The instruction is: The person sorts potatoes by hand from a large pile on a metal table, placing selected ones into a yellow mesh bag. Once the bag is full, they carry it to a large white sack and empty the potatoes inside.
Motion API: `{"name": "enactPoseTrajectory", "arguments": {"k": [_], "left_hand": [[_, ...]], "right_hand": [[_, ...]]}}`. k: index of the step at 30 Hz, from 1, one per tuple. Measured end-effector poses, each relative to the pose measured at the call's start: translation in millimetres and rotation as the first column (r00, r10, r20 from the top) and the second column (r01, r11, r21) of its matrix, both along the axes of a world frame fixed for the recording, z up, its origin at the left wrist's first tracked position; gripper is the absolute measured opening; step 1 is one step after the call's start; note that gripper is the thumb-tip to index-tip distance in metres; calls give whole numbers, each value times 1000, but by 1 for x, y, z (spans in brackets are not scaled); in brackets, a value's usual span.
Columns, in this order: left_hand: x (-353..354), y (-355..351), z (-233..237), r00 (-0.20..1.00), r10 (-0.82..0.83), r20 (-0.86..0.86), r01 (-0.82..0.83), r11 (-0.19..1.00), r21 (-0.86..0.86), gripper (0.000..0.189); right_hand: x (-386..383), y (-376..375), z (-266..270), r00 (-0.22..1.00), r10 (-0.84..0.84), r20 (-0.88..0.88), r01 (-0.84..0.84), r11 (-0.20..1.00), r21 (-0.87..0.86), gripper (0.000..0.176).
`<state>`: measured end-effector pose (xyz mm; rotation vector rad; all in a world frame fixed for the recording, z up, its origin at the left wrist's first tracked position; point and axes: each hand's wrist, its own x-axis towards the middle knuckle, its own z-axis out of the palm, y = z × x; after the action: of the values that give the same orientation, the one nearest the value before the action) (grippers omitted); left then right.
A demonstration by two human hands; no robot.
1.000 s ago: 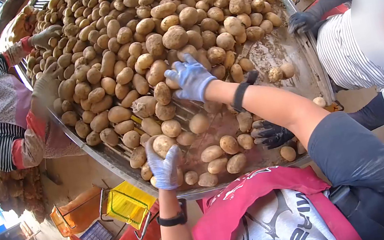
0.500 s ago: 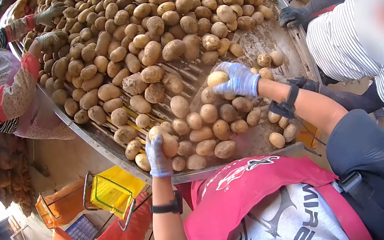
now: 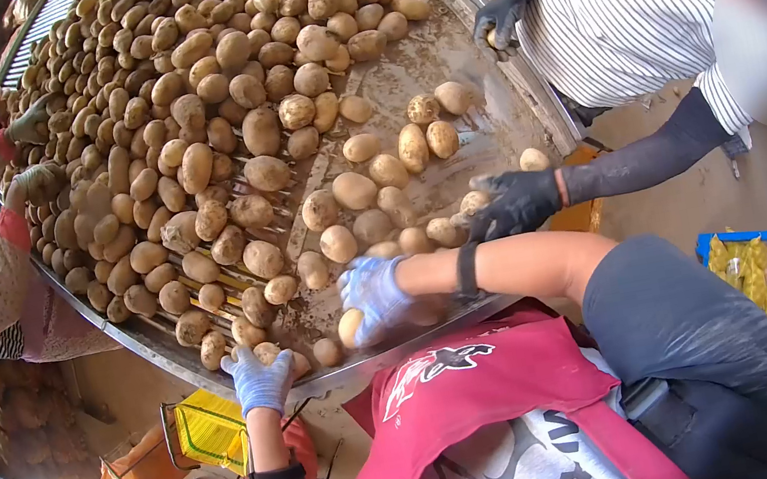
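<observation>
My left hand point(image 3: 261, 378), in a blue-and-white glove, is at the table's near rim. Its fingers are spread beside a potato point(image 3: 268, 352), with no firm grip visible. My right hand point(image 3: 376, 298), gloved alike, reaches across to the left, its fingers and thumb curled around a pale potato point(image 3: 351, 328). A small potato point(image 3: 327, 352) lies between my two hands. Just beyond the right hand is a loose group of potatoes point(image 3: 372, 226) on the dirty metal table point(image 3: 506, 122). My right forearm covers some of the nearest ones.
A large potato heap point(image 3: 168, 103) covers the far left of the table. At right, a co-worker's dark-gloved hand point(image 3: 506, 206) reaches over potatoes near my forearm; their other hand point(image 3: 499, 20) is at the rim. Another person's gloved hands point(image 3: 39, 183) touch the heap. A yellow basket point(image 3: 211, 431) stands below.
My right hand has moved left and nearer to me with a potato. My left hand has spread its fingers by the rim. The right-hand co-worker's arm now reaches over the table. The view has shifted.
</observation>
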<state>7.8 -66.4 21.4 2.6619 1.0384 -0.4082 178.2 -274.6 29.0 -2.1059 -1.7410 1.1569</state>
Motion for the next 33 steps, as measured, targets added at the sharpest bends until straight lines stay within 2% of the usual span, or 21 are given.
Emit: {"name": "enactPoseTrajectory", "arguments": {"k": [1,3,4,5,7,8,9,10,11,13,16,17,19,21,23,26,27,28,30,31,33], "left_hand": [[-3,0,-13,997,-54,59,48,995,93,59],[7,-6,-13,973,184,141,-96,875,-475,51],[8,-10,-15,946,302,120,-130,690,-712,47],[3,-24,-40,860,429,274,-13,557,-830,37],[19,-76,-35,899,350,264,32,547,-836,36],[21,-93,-57,883,367,294,107,453,-885,38],[36,-114,-47,891,346,293,95,489,-867,41],[37,-128,-66,851,504,145,62,177,-982,44],[41,-138,-57,855,505,120,112,46,-993,44],[50,-150,-28,846,532,47,193,-222,-956,42],[50,-139,12,754,618,-222,240,-574,-783,40],[45,-128,11,682,614,-397,141,-643,-753,35],[43,-112,5,755,573,-318,119,-597,-793,43],[47,-116,35,805,476,-355,-3,-595,-804,56],[42,-124,22,880,332,-339,89,-817,-570,65],[32,-127,21,827,429,-363,120,-766,-632,73],[26,-117,18,788,456,-413,106,-762,-639,71],[24,-113,20,777,534,-333,119,-644,-756,70],[19,-105,25,760,630,-158,92,-345,-934,67],[17,-96,21,596,561,-574,114,-767,-631,67],[-1,-84,8,608,528,-593,143,-807,-573,67]], "right_hand": [[10,-20,2,999,-53,-3,53,999,1,50],[29,-50,-9,995,-101,6,101,995,29,50],[36,-65,-15,993,-109,37,106,991,81,50],[43,-79,-20,990,-119,69,109,985,134,51],[52,-98,-21,971,-238,-19,239,970,52,53],[61,-105,7,903,-384,-192,374,923,-88,51],[66,-113,36,781,-526,-336,462,850,-255,49],[66,-123,33,609,-568,-554,597,788,-150,46],[69,-132,31,412,-531,-740,728,681,-84,45],[78,-137,36,-78,-373,-924,745,594,-303,59],[76,-123,50,-35,-275,-961,760,617,-204,55],[73,-120,45,-84,-266,-960,735,634,-240,53],[67,-104,26,-187,-238,-953,665,683,-301,48],[50,-82,38,168,-379,-910,703,693,-159,47],[17,-66,40,433,-399,-808,658,753,-19,52],[20,-55,24,814,-385,-435,514,826,231,56],[33,-49,18,883,-350,-312,442,842,309,57],[48,-35,27,898,-441,0,421,857,297,57],[75,-8,11,755,-405,516,163,878,450,52],[85,0,-3,791,-316,524,137,926,352,52],[99,31,-25,855,-236,462,162,967,195,55]]}}
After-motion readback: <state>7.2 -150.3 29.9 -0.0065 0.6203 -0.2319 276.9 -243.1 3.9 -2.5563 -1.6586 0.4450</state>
